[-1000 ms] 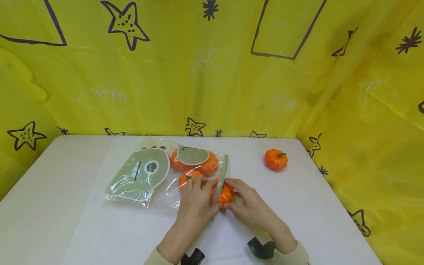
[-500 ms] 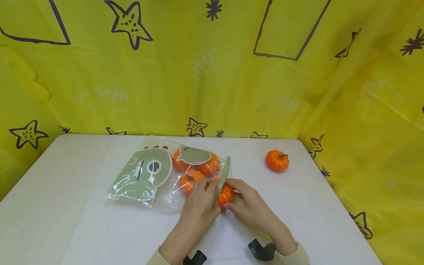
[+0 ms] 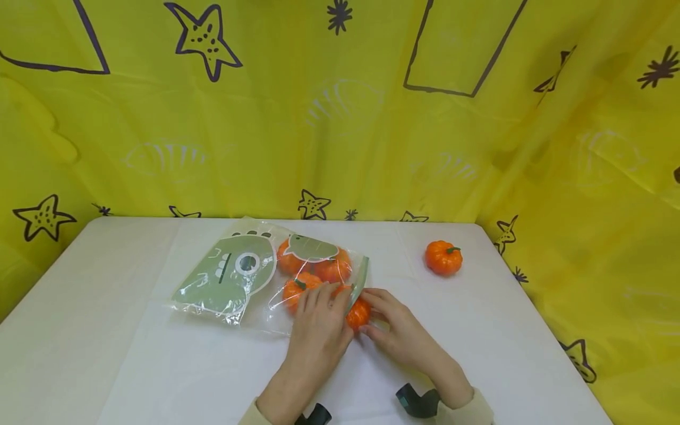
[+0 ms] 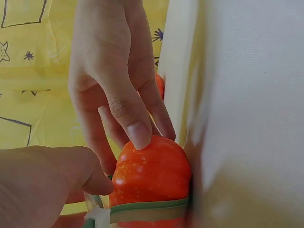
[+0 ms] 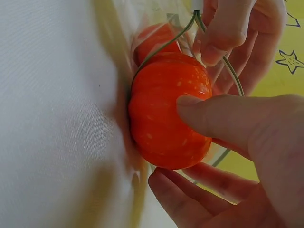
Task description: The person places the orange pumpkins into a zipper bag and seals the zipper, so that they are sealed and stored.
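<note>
A clear zip bag (image 3: pixel 260 319) with a green cartoon monster print lies on the table, several small orange pumpkins (image 3: pixel 300 289) inside it. At its green-edged mouth sits another pumpkin (image 5: pixel 166 114), partly within the opening. My right hand (image 3: pixel 401 327) holds this pumpkin, thumb on one side and fingers around the other. My left hand (image 3: pixel 319 330) pinches the bag's rim beside the pumpkin; in the right wrist view its thumb (image 5: pixel 213 54) lies against the green edge. The left fingertips are partly hidden in the head view.
One loose pumpkin (image 3: pixel 443 258) stands on the white table (image 3: pixel 510 342) at the far right. A yellow curtain (image 3: pixel 255 118) with dark drawings hangs behind and to the right side. Dark wrist-worn devices (image 3: pixel 418 401) show near both sleeves.
The pumpkin in my right hand has shifted slightly left, a little further into the bag's mouth. Both hands keep their grips, and the loose pumpkin stays where it was.
</note>
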`<state>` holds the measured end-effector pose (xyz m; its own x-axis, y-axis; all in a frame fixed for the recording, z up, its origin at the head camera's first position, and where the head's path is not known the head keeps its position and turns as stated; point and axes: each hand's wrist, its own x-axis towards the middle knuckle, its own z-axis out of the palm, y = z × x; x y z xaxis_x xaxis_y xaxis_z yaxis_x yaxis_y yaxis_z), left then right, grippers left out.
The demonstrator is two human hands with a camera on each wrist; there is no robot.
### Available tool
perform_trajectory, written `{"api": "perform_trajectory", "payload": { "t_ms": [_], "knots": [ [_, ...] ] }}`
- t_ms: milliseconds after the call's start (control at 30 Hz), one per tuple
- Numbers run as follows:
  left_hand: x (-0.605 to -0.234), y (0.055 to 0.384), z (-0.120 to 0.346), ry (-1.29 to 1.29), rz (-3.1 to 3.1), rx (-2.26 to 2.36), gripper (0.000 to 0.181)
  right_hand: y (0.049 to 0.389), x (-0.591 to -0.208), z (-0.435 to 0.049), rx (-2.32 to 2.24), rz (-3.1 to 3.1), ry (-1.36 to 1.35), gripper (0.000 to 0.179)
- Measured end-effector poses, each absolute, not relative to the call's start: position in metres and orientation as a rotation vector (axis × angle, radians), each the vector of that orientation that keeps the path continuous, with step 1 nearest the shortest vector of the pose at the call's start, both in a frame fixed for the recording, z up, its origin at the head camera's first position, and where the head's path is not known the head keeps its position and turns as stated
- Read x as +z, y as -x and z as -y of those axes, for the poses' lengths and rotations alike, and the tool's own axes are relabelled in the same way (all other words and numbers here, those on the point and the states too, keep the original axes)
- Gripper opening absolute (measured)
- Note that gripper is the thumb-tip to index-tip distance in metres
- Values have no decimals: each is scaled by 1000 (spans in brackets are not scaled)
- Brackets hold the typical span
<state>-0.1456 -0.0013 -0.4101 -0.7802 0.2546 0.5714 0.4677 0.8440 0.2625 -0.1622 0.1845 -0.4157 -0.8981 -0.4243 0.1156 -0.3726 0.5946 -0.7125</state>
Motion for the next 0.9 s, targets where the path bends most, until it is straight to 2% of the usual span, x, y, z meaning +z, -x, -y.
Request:
{"api": "perform_trajectory", "payload": {
  "t_ms": [367,600,800,900],
  "knots": [
    [-403,143,0,575,2510,-671,50,164,-425,-174,-1556,-2700,663,50],
    [-400,145,5,557,2531,-737,43,162,-413,-187,-1328,-2702,607,49],
    [-400,146,9,543,2554,-750,37,156,-395,-198,-1060,-2670,693,44],
    [-400,146,8,544,2560,-744,37,152,-390,-196,-950,-2652,728,48]
  ]
}}
